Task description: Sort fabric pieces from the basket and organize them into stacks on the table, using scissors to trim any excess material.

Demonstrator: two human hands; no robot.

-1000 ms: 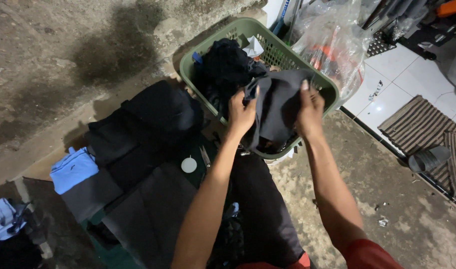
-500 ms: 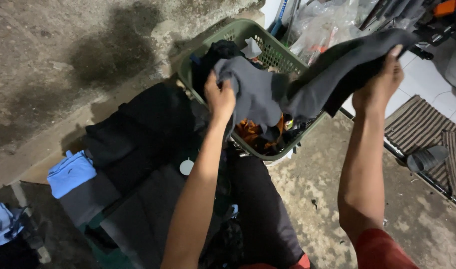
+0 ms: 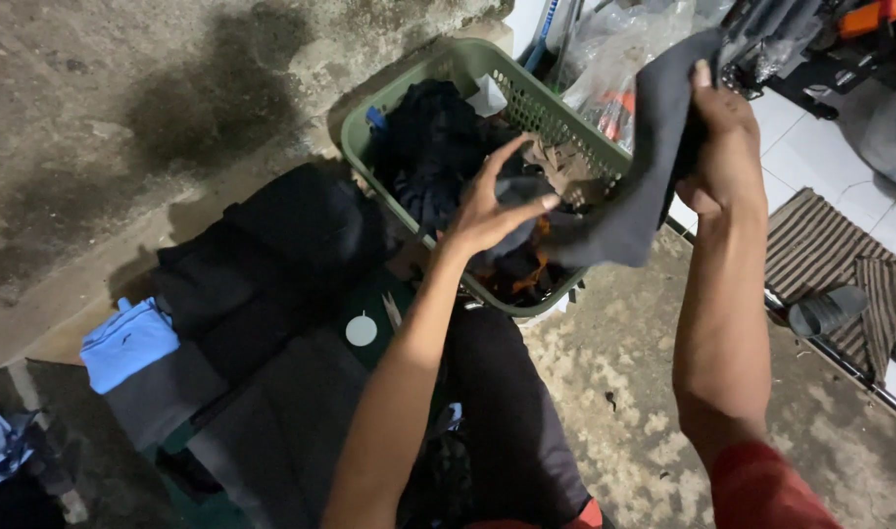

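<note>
Rough concrete floor (image 3: 663, 431) lay under a green basket (image 3: 556, 108) still heaped with clothes (folded stacks (image 3: 271, 255) beside), where the right hand (image 3: 727, 147) clenched a raised grey garment (image 3: 634, 186) and the left hand (image 3: 487, 201) hovered open-fingered, holding nothing.

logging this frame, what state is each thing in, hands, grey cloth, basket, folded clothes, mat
right hand: raised, fingers shut on the grey cloth
grey cloth: held up, hanging unfolded over the basket
left hand: fingers spread open above the basket, holding nothing
green basket: upright, part full of dark crumpled clothes
dark folded clothes: stacked flat
light blue cloth: folded
striped mat: lying flat
</note>
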